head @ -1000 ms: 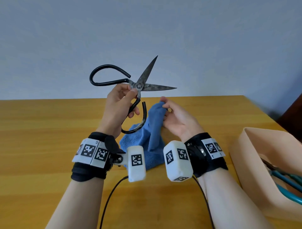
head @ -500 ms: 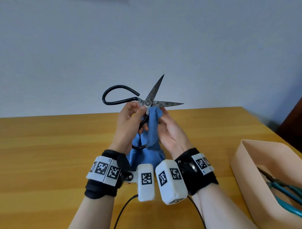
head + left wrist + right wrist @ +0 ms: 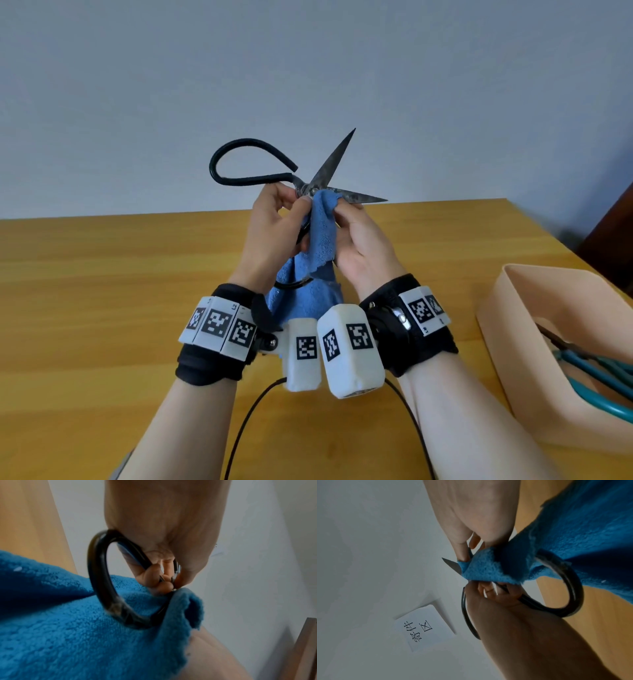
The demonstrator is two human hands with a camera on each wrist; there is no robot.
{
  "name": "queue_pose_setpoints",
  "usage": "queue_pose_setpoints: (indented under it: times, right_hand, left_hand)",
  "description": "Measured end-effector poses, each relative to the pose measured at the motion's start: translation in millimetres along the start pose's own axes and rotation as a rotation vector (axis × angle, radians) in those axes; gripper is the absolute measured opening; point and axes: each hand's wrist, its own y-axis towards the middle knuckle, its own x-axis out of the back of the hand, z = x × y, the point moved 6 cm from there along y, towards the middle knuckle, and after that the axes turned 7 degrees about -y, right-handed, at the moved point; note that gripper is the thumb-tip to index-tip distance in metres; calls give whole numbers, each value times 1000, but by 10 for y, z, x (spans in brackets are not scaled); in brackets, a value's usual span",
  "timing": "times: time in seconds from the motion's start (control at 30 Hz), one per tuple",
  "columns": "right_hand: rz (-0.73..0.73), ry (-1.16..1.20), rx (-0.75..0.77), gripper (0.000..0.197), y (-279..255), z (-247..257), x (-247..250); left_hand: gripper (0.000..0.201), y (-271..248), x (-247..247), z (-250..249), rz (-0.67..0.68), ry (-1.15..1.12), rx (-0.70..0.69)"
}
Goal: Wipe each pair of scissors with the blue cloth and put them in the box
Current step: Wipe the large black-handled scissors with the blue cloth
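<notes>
Black iron scissors [image 3: 329, 171] with big loop handles [image 3: 102, 595] are held up above the table, blades spread apart. My left hand [image 3: 274, 233] grips them just below the pivot, fingers curled round the lower handle. My right hand [image 3: 356, 240] pinches the blue cloth [image 3: 322, 236] against the lower blade near the pivot. The cloth [image 3: 488, 569] wraps the blade, whose tip [image 3: 450, 563] pokes out; the rest hangs down to the table between my wrists. A beige box [image 3: 534, 325] stands at the right.
Teal-handled scissors [image 3: 589, 373] lie inside the box. The wooden table [image 3: 102, 291] runs to a pale wall behind it. A white paper sign [image 3: 423, 628] with black characters is stuck on the wall. Black cables [image 3: 246, 428] trail from my wrist cameras.
Both hands came together and rose. The right hand brought the cloth's corner up from below the scissors and now pinches it onto the lower blade.
</notes>
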Motion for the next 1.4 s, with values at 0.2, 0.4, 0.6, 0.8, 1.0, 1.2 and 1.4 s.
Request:
queue_pose_setpoints:
  times: [0.2,0.4,0.6,0.8,1.0,1.2,1.4]
  right_hand:
    - [-22,21,-20,11,38,28,61]
    - [-54,2,-23,32,28,-6,63]
    - [-28,-43,-41,40,-19,44,12]
    - [-79,-96,-78,46,-48,42,39]
    - [-62,-246,-77,30,-81,94,31]
    - [-65,-251,-118,40,-112,37,33]
    - [8,-43,-105,41,-158,83,-53]
  left_hand:
    - [20,-29,-49,8,13,34,-24]
    - [20,-35,-54,-3,-13,45,-41]
    - [20,-21,-5,5,-10,27,-9]
    - [19,0,64,-71,22,69,-21]
    - [40,-3,86,-65,62,115,-11]
    - [37,35,122,-19,81,174,-51]
    - [42,53,122,-30,58,237,-136]
